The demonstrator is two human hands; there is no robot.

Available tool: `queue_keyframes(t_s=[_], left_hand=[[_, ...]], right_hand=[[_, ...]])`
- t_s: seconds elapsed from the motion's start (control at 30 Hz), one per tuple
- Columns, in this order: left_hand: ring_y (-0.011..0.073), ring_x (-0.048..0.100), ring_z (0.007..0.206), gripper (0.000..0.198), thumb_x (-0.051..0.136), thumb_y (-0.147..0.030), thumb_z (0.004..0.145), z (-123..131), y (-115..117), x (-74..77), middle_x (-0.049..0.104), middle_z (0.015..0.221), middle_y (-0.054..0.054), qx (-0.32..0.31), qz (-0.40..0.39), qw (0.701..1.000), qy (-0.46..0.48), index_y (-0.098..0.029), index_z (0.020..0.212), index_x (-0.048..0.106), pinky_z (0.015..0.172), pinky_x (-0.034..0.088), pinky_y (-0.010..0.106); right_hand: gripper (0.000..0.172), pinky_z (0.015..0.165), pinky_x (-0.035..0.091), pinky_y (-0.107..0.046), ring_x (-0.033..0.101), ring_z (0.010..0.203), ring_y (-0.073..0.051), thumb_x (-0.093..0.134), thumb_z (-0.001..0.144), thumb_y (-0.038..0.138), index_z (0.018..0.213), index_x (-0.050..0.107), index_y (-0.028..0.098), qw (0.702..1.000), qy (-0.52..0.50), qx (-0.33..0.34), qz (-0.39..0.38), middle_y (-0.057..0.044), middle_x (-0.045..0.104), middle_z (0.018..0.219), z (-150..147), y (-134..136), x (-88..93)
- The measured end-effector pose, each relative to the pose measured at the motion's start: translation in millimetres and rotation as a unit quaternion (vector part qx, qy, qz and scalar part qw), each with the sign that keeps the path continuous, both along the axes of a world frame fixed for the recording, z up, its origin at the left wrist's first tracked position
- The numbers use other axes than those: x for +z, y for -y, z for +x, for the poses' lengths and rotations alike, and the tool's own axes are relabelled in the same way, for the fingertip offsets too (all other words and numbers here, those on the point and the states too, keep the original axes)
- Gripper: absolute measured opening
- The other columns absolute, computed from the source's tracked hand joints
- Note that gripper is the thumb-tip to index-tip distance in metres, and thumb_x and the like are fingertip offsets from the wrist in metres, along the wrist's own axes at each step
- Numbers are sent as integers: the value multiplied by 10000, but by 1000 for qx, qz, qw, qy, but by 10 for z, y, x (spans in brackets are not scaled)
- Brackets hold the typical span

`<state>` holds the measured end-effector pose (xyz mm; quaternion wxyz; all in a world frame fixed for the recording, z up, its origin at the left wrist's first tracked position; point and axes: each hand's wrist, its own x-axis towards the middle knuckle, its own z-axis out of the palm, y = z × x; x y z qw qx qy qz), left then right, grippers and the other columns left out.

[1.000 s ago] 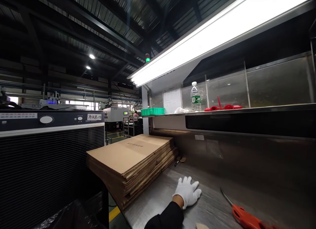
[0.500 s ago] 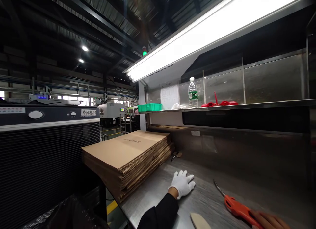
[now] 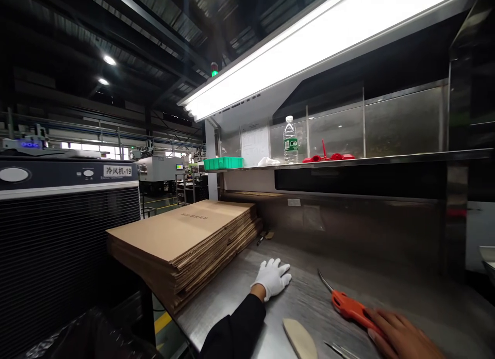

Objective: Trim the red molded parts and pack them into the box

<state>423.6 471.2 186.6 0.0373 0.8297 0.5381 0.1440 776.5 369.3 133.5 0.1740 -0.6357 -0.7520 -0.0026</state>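
Observation:
My left hand (image 3: pixel 271 278), in a white glove with a black sleeve, lies flat with fingers spread on the steel worktable (image 3: pixel 309 302), just right of a stack of flattened cardboard boxes (image 3: pixel 181 240). My right hand (image 3: pixel 402 336), bare, rests at the lower right with its fingers over the orange handle of a long-nosed tool (image 3: pixel 350 305) lying on the table. How firmly those fingers close on the handle is unclear. A flat beige oval piece (image 3: pixel 299 338) lies near the front edge between my hands.
A shelf (image 3: pixel 348 163) above holds a green tray (image 3: pixel 223 163), a white cloth, a water bottle (image 3: pixel 290 141) and red parts (image 3: pixel 328 157). A black air cooler (image 3: pixel 65 235) stands at left. A small dark item (image 3: pixel 263 237) lies behind the cardboard.
The view has swung right and down. My bare right hand has come into view and now rests on the orange handle. My left hand stays flat on the table.

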Motion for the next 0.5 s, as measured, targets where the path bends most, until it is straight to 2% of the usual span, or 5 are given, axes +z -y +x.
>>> queue_keyframes(t_s=[0.13, 0.3, 0.5], left_hand=[[344, 366, 1437, 520, 525, -486, 973, 2, 5, 9, 437, 1548, 124, -4, 3, 1000, -6, -241, 1432, 503, 1175, 250, 648], [341, 368, 1437, 522, 526, -487, 973, -1, -8, 10, 436, 1550, 122, 2, 4, 1000, -19, -242, 1433, 502, 1174, 258, 642], [329, 400, 1417, 508, 524, -484, 975, 19, -41, 41, 453, 1539, 121, 8, 9, 999, -41, -242, 1422, 514, 1166, 286, 622]], right_hand=[[779, 1130, 410, -472, 502, 1338, -312, 216, 895, 674, 1429, 551, 215, 1000, 3, -11, -16, -90, 573, 1426, -26, 58, 35], [748, 1125, 405, -493, 507, 1322, -320, 230, 910, 621, 1426, 555, 187, 1000, -3, -1, -21, -108, 578, 1416, -40, 71, 59], [583, 1070, 427, -527, 532, 1256, -338, 339, 971, 491, 1371, 601, 158, 1000, 0, 13, 10, -153, 613, 1344, -162, 213, 273]])
